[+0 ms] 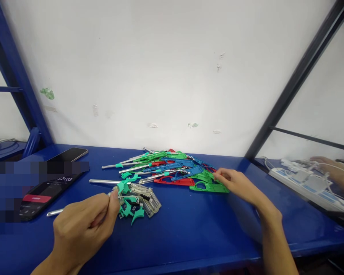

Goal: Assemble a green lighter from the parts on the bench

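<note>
My left hand [86, 225] is closed in a pinch at the lower left, its fingertips on a thin pale piece just in front of a pile of teal triggers [138, 214] and clear plastic parts [152, 202]. My right hand [236, 183] reaches in from the right, thumb and forefinger close together at a green plastic casing [210, 187] on the right end of a heap. Red casings [177, 181], blue casings [189, 172] and metal tubes [110, 166] make up the rest of that heap. Whether the right fingertips grip a casing cannot be made out.
The blue table [189, 236] meets a white wall [172, 76]. A phone with a lit screen [50, 191] and another phone [70, 154] lie at the left. One metal tube [54, 212] lies behind my left hand. White power strips [301, 187] stand beyond the right frame post [292, 84].
</note>
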Demonstrator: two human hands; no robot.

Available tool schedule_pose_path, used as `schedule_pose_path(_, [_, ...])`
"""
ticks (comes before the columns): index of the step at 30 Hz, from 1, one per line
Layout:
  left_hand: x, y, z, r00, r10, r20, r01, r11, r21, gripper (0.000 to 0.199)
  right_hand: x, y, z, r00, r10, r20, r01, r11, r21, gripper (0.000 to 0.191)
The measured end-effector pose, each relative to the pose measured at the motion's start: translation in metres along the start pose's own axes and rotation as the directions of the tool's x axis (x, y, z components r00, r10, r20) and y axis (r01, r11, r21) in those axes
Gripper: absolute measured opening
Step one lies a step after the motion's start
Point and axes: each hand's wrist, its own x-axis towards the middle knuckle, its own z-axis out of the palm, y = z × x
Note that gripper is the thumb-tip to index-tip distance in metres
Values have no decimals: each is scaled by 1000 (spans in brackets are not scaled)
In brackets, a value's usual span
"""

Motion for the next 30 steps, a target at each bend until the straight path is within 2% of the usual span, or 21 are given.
schedule_pose_path(5, [4,-1,0,994,-89,64,90,996,-2,48,-1,4,-2,996,78,-54,-75,996,44,44])
schedule_pose_path(10, [5,-4,-1,979,-178,95,178,984,9,16,-5,2,-6,985,168,-42,-160,976,150,50])
schedule_pose_path(15, [1,-7,-3,981,-174,83,174,985,11,15,-8,-3,-4,982,165,95,-181,964,195,50])
schedule_pose_path(18, [1,-4,-3,981,-172,93,168,985,47,22,-6,-1,0,974,120,193,-156,971,183,41])
schedule_pose_path(23, [6,2,-4,981,-188,53,185,981,56,23,-2,6,3,970,35,240,-72,986,149,23])
schedule_pose_path(25, [6,4,-4,982,-186,39,184,981,54,23,-3,7,2,971,37,236,-72,988,140,26])
schedule_pose_path(30, [6,4,-5,982,-186,38,183,982,54,17,-4,10,6,976,78,205,-105,986,127,45])
